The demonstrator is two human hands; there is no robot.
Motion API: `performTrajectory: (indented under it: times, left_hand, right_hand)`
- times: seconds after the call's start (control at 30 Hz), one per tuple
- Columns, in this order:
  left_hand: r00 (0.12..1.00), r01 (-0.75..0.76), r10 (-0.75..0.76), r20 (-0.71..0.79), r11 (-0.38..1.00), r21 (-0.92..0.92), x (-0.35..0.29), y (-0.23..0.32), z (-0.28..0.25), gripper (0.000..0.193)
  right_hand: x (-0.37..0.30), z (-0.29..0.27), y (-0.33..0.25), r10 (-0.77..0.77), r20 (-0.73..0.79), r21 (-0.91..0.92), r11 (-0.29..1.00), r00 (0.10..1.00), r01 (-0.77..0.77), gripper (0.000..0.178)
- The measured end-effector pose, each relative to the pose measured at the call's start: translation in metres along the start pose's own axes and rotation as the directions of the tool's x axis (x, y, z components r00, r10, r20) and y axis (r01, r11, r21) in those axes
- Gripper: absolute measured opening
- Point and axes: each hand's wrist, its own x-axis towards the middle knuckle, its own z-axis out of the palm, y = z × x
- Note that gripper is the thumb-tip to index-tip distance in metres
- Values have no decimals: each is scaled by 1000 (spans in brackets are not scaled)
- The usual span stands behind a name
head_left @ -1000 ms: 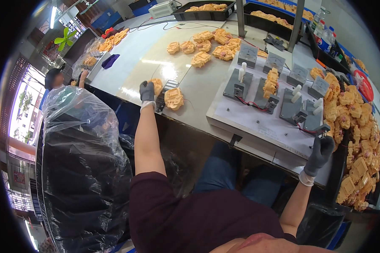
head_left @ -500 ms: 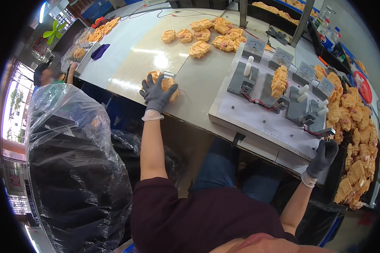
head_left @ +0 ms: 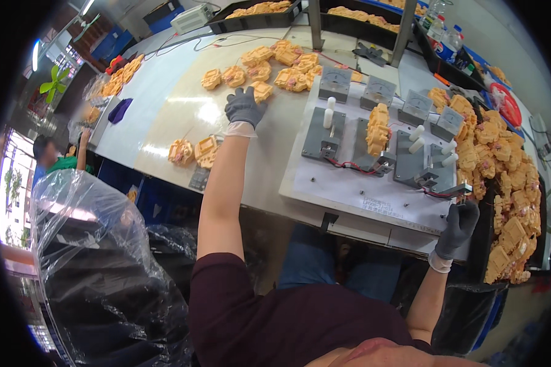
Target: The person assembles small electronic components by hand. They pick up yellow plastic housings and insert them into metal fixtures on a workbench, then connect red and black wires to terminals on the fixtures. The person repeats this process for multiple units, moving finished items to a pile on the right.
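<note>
My left hand point(head_left: 245, 107), in a grey glove, reaches over the table with its fingers apart. Its fingertips are at the edge of a yellow-orange plastic part point(head_left: 262, 92); whether they touch it is unclear. My right hand point(head_left: 459, 227), also gloved in grey, is curled closed at the front right corner of the test fixture point(head_left: 349, 192). Just above its fingers is a small metal fitting point(head_left: 460, 190) with red and black wires; what they grip is hidden. Another orange part point(head_left: 378, 128) stands upright on the fixture, among grey blocks with white knobs.
Analog meters point(head_left: 378, 92) line the fixture's back. Loose orange parts point(head_left: 284, 54) lie beyond my left hand; two more point(head_left: 206, 151) sit near the table's front edge. A large heap point(head_left: 502, 159) fills the right side. A person point(head_left: 61, 160) works at far left, beyond plastic sheeting point(head_left: 92, 232).
My left hand has moved away from the parts at the table's front edge and farther out toward the back group. My right hand stays at the fixture's corner. The whole view has shifted.
</note>
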Motion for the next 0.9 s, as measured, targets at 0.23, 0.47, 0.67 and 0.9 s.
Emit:
performTrajectory:
  times: [0.23,0.47,0.67,0.9]
  left_hand:
    - [998,-3,15,63,981,-192,6,8,43,50]
    - [901,428,175,397,-511,-745,-11,-24,26,24]
    - [891,423,177,418,-661,-620,-17,-2,-5,29]
    - [815,11,-505,285,-478,-878,-68,7,-8,30]
  right_hand:
    - [-2,-1,-4,40,11,85,996,999,-41,35]
    - [-2,-5,-2,70,32,121,990,997,-73,35]
    - [1,-3,-3,49,94,189,980,994,-66,37]
    - [4,-10,10,5,124,268,963,992,-38,37]
